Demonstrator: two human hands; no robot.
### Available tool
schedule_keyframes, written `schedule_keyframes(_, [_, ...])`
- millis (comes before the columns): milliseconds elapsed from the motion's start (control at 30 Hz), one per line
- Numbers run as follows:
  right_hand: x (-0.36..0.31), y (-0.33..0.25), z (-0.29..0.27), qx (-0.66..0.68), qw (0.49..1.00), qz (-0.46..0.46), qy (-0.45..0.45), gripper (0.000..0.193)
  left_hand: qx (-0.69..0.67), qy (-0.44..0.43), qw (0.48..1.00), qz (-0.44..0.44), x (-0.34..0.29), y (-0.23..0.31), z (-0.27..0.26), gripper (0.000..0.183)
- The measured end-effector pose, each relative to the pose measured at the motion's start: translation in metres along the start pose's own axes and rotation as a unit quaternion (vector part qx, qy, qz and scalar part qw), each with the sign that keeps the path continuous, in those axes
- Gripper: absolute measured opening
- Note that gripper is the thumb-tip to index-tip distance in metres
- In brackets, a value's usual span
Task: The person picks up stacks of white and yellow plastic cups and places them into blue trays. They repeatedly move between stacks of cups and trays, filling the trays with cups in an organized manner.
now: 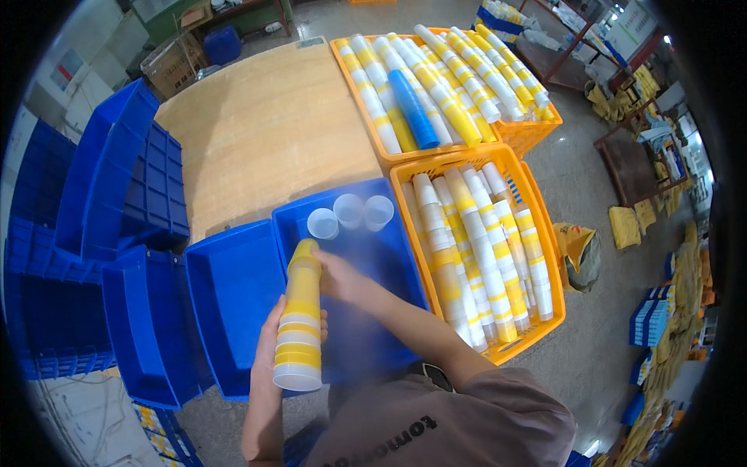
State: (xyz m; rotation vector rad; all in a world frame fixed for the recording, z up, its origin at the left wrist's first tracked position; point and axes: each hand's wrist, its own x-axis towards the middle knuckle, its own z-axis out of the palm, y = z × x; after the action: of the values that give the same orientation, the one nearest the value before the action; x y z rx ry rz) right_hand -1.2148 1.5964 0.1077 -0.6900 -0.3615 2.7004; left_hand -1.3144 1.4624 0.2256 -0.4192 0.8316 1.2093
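Note:
A long stack of nested plastic cups (299, 331), yellow and translucent white, slants over the blue bins. Around its lower part my left hand (270, 336) is closed, the wide white rim facing me. At the far end a yellow cup (304, 254) tops the stack, and my right hand (334, 274) grips it there, its fingers partly hidden. Beyond my hands, three translucent white cups stand in a row inside a blue bin (405, 241): a left cup (322, 224), a middle cup (348, 211) and a right cup (379, 212).
Another blue bin (233, 311) sits to the left, with more blue crates (101, 179) piled beyond. On the right, a near orange crate (537, 241) and a far orange crate (537, 126) hold many cup stacks, including a blue stack (413, 110). A wooden tabletop (264, 124) lies ahead.

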Motion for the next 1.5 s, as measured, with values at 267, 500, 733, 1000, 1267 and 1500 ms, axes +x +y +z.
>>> schedule_keyframes(267, [-0.053,-0.023,-0.028,-0.028,0.995,-0.04,0.089,0.049,0.042,-0.113,0.992,-0.024,0.016,-0.02,-0.009,0.065])
schedule_keyframes(500, [-0.062,-0.009,-0.033,-0.045,0.997,0.062,0.03,0.053,0.181,-0.045,0.981,-0.054,0.035,-0.014,-0.014,0.058])
schedule_keyframes(733, [-0.05,0.003,-0.032,0.088,0.995,0.045,0.009,0.056,0.105,-0.098,0.988,-0.053,0.027,-0.01,-0.022,0.058])
schedule_keyframes(1000, [-0.055,0.004,0.012,-0.224,0.966,-0.034,0.124,0.057,0.197,-0.048,0.978,-0.038,0.007,-0.004,-0.038,0.06])
schedule_keyframes(1267, [-0.055,0.032,0.007,-0.211,0.973,-0.026,0.095,0.051,0.121,-0.027,0.991,-0.053,-0.021,-0.015,-0.05,0.061])
schedule_keyframes(1500, [-0.069,0.045,0.01,0.033,0.998,-0.038,0.039,0.051,0.203,-0.139,0.947,0.204,-0.019,-0.019,-0.074,0.062])
